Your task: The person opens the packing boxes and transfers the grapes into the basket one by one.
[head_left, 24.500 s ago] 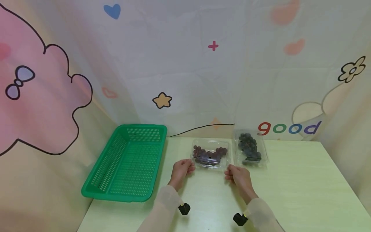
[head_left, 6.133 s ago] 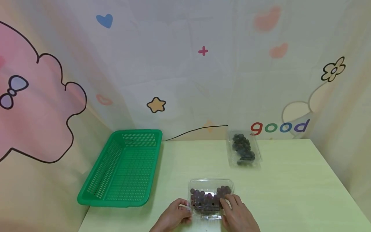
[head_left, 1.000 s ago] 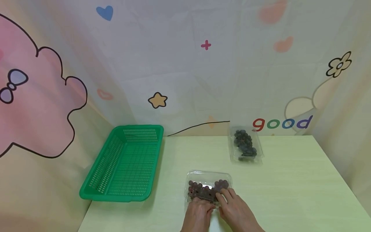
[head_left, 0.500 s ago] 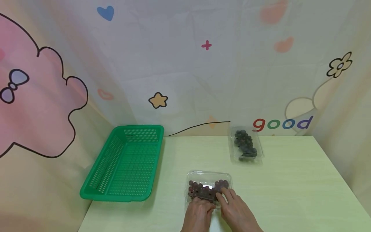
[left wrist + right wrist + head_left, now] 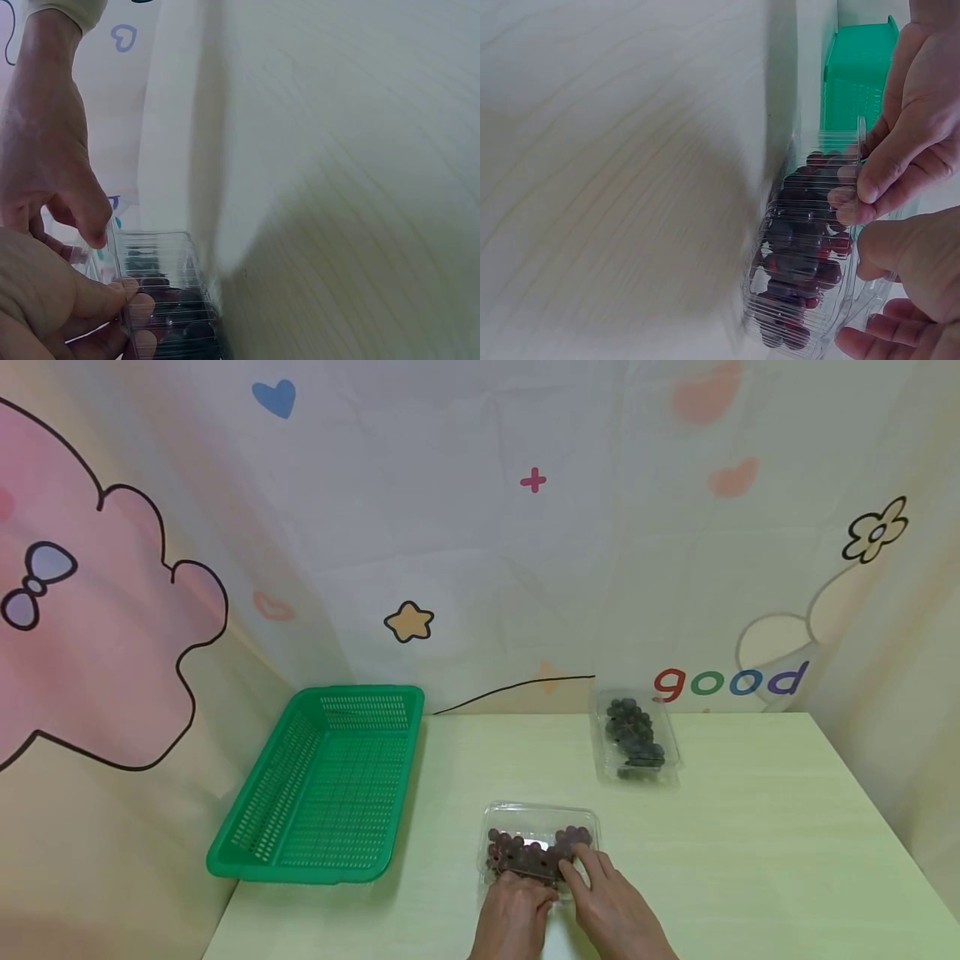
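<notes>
In the head view, a clear plastic clamshell box (image 5: 534, 818) of dark red grapes (image 5: 531, 858) lies near the front of the table. My left hand (image 5: 512, 914) grips the middle of its front rim; in the right wrist view its thumb is outside the rim and fingertips show through the plastic. My right hand (image 5: 618, 906) holds the front right corner, thumb at the rim (image 5: 881, 251) and fingers over the lid. The lid looks closed along the visible part of the front. My hands hide part of that front edge.
A green perforated plastic basket (image 5: 296, 870) stands at the left of the pale table (image 5: 750, 843). Another clear box (image 5: 670, 727) with darker grapes (image 5: 632, 731) lies at the back right against a printed cloth backdrop (image 5: 480, 527).
The grape box was beside the other box at the back and now lies nearer me. My left hand has shifted from its left corner to the front rim. The last second shows almost no movement.
</notes>
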Available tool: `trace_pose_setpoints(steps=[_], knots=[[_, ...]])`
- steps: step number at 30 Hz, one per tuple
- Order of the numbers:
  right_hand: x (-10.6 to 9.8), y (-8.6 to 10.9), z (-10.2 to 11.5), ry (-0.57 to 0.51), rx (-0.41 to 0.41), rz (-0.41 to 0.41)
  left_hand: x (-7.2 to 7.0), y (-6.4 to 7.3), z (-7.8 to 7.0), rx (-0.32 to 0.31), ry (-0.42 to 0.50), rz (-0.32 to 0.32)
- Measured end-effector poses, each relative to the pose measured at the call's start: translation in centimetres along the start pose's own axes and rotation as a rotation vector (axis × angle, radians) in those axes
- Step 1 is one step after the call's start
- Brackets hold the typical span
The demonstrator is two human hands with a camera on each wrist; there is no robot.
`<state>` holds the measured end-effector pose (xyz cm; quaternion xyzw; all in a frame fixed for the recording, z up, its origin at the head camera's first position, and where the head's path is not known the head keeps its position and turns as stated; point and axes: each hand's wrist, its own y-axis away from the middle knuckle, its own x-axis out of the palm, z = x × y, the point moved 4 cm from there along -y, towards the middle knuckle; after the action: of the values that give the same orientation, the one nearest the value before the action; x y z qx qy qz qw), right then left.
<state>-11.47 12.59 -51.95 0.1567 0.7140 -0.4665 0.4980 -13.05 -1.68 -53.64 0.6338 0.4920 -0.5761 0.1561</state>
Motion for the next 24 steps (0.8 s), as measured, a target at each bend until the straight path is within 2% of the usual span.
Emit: trace_pose_setpoints(steps=[8, 16, 20, 24], knots=[[0.2, 0.0, -0.1, -0.044, 0.022, 0.048, -0.1, 0.0, 0.1, 0.033, -0.003, -0.067], [-0.9, -0.2, -1.0, -0.093, 0.019, -0.102, -0.1, 0.0, 0.2, 0.032, 0.009, -0.117], [-1.1, -0.3, -1.3, -0.1, 0.023, -0.139, -0.1, 0.0, 0.2, 0.07, 0.012, -0.16], [-1.2, -0.3, -1.6, -0.106, 0.045, -0.162, 0.0, 0.0, 0.3, 0.087, 0.002, -0.173]])
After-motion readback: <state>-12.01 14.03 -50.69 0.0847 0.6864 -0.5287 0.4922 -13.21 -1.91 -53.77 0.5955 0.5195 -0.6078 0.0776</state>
